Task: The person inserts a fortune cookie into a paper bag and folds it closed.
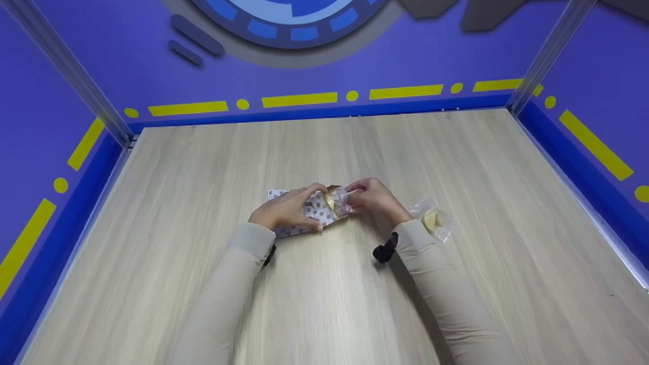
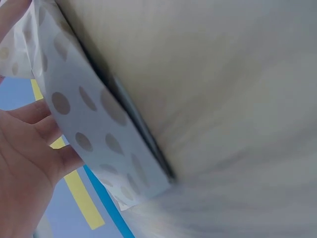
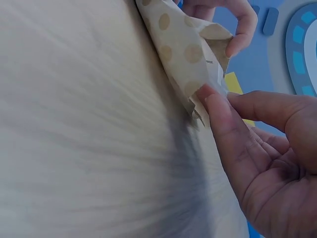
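Note:
A white paper bag with grey-brown dots (image 1: 317, 209) lies on the table, its torn-looking mouth facing right. My left hand (image 1: 288, 209) grips it from above, thumb on the near side and fingers on the far side. In the left wrist view, fingers of the left hand (image 2: 30, 153) press along the bag (image 2: 81, 116). At the mouth sits a clear plastic packet (image 1: 341, 201) with something yellowish inside. My right hand (image 1: 376, 201) pinches this packet. The right wrist view has the right hand (image 3: 270, 153) at the bag's ragged edge (image 3: 198, 106); the packet is mostly hidden there.
Another clear packet with a pale yellow piece (image 1: 433, 221) lies just right of the right wrist. The wood-grain table (image 1: 324, 304) is bounded by blue-purple panels (image 1: 314, 76) at the back and both sides. Black straps (image 1: 386, 248) hang at the wrists.

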Tool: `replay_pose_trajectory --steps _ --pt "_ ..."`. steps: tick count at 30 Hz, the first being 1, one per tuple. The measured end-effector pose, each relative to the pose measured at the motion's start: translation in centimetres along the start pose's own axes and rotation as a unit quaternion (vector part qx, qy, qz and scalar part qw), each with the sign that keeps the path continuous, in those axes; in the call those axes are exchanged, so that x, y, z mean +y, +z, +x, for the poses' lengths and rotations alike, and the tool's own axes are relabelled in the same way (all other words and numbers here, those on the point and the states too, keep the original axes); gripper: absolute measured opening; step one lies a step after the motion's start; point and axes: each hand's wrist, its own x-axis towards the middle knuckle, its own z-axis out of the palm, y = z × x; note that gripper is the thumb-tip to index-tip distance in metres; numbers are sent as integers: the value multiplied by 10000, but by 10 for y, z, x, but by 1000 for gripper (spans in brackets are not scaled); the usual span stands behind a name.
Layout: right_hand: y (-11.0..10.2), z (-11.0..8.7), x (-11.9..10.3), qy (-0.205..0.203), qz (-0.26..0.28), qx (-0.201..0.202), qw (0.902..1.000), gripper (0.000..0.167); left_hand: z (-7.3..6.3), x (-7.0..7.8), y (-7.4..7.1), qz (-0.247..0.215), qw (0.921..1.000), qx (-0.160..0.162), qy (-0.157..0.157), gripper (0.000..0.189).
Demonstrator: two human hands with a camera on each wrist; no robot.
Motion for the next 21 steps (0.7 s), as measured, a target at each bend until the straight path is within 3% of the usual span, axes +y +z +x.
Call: replay_pose_trajectory --steps 14,21 --pt "7 3 1 6 49 -15 10000 36 1 3 2 263 9995 -84 -127 78" --pt "9 5 1 57 176 -20 9998 33 1 4 2 566 9983 47 -133 85"
